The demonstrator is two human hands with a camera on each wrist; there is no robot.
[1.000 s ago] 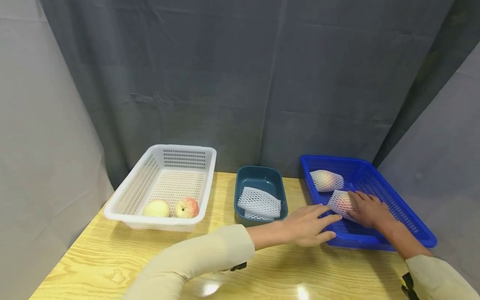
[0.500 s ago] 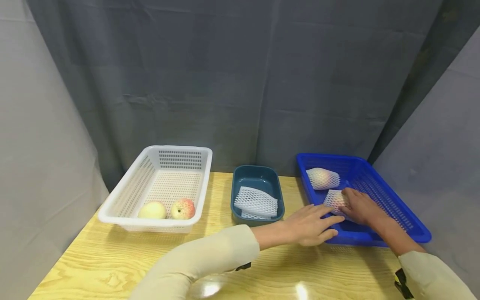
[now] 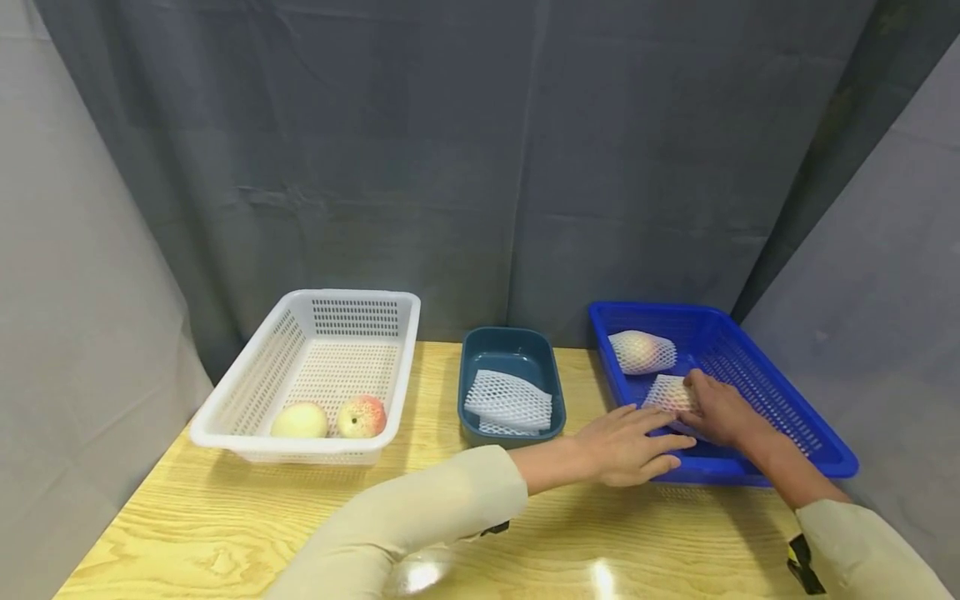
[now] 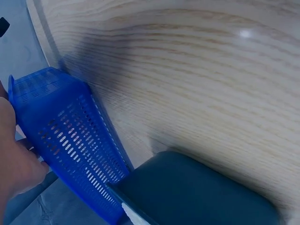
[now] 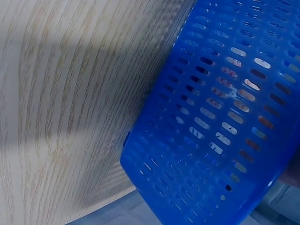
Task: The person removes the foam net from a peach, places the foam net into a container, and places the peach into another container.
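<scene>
In the head view, a peach in a white foam net [image 3: 667, 394] lies in the blue basket [image 3: 817, 446]. My right hand [image 3: 723, 412] grips its right side with bent fingers. My left hand [image 3: 626, 446] reaches over the basket's near left rim, fingers extended and spread, the fingertips close to the net's near end; whether they touch it cannot be made out. Another netted peach [image 3: 642, 352] lies farther back in the basket. The left wrist view shows part of the left hand [image 4: 21, 164] beside the blue basket's wall. The basket's slotted side hides the right hand's work in the right wrist view.
Left on the wooden table [image 3: 217, 533], a white basket [image 3: 408, 358] holds two bare peaches, one pale [image 3: 300, 420] and one reddish [image 3: 362, 417]. Between the baskets stands a teal bin [image 3: 467, 358] with white foam nets [image 3: 510, 402]. A grey curtain [image 3: 390, 167] hangs behind.
The right hand's fingers have drawn in around the netted peach's right side. The left hand has shifted slightly right, closer to it. The whole view has drifted a little.
</scene>
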